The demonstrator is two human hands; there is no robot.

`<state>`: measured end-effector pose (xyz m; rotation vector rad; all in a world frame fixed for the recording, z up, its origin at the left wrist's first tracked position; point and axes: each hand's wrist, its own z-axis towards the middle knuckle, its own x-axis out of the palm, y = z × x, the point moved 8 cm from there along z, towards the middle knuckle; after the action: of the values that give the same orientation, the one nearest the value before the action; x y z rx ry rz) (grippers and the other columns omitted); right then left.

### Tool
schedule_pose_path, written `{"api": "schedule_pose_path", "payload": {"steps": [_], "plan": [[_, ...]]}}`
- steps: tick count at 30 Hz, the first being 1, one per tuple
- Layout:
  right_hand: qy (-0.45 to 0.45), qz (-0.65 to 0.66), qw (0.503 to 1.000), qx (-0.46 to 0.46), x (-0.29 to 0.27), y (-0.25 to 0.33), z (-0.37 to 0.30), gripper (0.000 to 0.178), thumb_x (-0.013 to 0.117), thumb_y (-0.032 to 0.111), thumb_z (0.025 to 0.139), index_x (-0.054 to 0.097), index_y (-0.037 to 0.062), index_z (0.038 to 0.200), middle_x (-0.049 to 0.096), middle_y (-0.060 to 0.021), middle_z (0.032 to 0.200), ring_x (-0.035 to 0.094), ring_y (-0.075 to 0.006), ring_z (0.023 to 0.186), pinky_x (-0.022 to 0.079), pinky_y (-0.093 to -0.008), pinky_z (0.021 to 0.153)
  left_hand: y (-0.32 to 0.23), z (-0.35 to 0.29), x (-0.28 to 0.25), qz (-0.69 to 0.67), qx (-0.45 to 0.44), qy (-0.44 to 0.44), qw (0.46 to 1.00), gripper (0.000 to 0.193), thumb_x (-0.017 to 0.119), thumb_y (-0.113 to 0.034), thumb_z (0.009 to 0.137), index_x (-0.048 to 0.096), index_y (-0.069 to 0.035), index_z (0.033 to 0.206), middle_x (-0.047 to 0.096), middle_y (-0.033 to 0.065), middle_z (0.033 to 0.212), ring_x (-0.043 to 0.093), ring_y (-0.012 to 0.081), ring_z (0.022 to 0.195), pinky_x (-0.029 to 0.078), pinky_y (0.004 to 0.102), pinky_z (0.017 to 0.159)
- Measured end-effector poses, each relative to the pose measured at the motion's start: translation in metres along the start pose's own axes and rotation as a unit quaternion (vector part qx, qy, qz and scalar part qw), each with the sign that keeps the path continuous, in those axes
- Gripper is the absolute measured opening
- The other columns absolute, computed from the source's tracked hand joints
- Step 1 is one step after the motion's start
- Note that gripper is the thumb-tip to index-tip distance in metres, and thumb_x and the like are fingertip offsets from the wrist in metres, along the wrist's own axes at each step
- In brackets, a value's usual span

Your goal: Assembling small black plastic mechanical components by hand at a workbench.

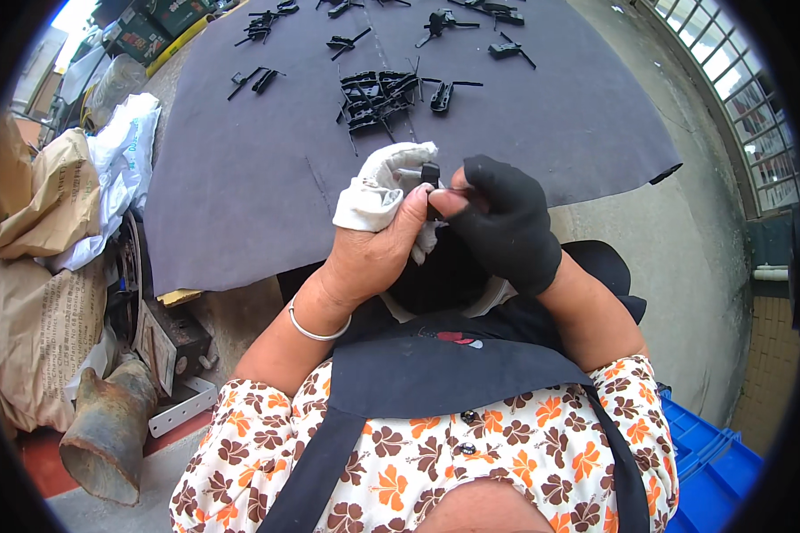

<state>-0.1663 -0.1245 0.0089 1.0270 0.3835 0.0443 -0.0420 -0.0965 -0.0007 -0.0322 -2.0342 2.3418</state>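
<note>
Close in front of my chest, my left hand [384,200], partly covered by a white glove, grips a small black plastic part [430,175] between thumb and fingers. My right hand [507,218], in a black glove with bare fingertips, pinches at the same part from the right; whether its fingertips hold a separate thin piece is too small to tell. Beyond my hands, a heap of black plastic parts with thin strips [378,98] lies on the grey-covered table [240,195]. One more black part [441,98] rests just right of the heap.
Several similar black parts [444,25] are scattered across the far table. Brown paper sacks [40,302], a white plastic bag [124,160] and a rusty metal pipe [111,435] stand at the left. A blue plastic crate [707,466] is at my lower right, and a barred window [729,71] is beyond.
</note>
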Motion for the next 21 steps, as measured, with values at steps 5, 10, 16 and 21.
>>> {"api": "schedule_pose_path", "payload": {"steps": [5, 10, 16, 21], "plan": [[0.008, 0.048, 0.996, 0.069, 0.002, -0.01, 0.0, 0.01, 0.066, 0.006, 0.079, 0.057, 0.0032, 0.081, 0.051, 0.0035, 0.065, 0.043, -0.0039, 0.06, 0.037, -0.0218, 0.053, 0.005, -0.004, 0.004, -0.069, -0.009, 0.02, 0.997, 0.029, 0.049, -0.004, 0.092, 0.044, 0.001, 0.12, 0.06, 0.0082, 0.093, 0.054, 0.0067, 0.061, 0.044, 0.0191, 0.05], [0.069, 0.143, 0.977, 0.144, 0.006, -0.026, 0.003, 0.006, 0.061, 0.008, 0.083, 0.058, 0.0017, 0.084, 0.052, 0.0038, 0.069, 0.045, -0.0047, 0.066, 0.039, -0.0215, 0.061, 0.005, -0.001, 0.002, 0.033, -0.04, 0.026, 0.998, 0.026, 0.056, -0.004, 0.086, 0.052, 0.002, 0.11, 0.061, 0.0032, 0.076, 0.054, 0.0056, 0.059, 0.045, 0.0209, 0.052], [0.15, 0.07, 0.979, 0.119, 0.014, -0.018, 0.004, 0.016, 0.053, 0.013, 0.089, 0.057, -0.0015, 0.084, 0.053, -0.0024, 0.068, 0.045, -0.0069, 0.067, 0.041, -0.0252, 0.063, -0.004, -0.001, -0.001, 0.143, 0.033, -0.033, 0.989, 0.023, 0.06, -0.003, 0.079, 0.057, 0.001, 0.101, 0.062, 0.0067, 0.076, 0.058, 0.0125, 0.06, 0.048, 0.026, 0.058], [0.118, 0.052, 0.986, 0.108, 0.015, -0.017, 0.002, 0.017, 0.051, 0.013, 0.09, 0.058, -0.0017, 0.087, 0.054, -0.0034, 0.07, 0.046, -0.0078, 0.067, 0.041, -0.0259, 0.063, -0.029, -0.007, 0.009, 0.359, 0.209, -0.046, 0.908, 0.025, 0.06, -0.001, 0.074, 0.058, 0.001, 0.099, 0.063, 0.0147, 0.088, 0.062, 0.0302, 0.077, 0.049, 0.0315, 0.07]]}}
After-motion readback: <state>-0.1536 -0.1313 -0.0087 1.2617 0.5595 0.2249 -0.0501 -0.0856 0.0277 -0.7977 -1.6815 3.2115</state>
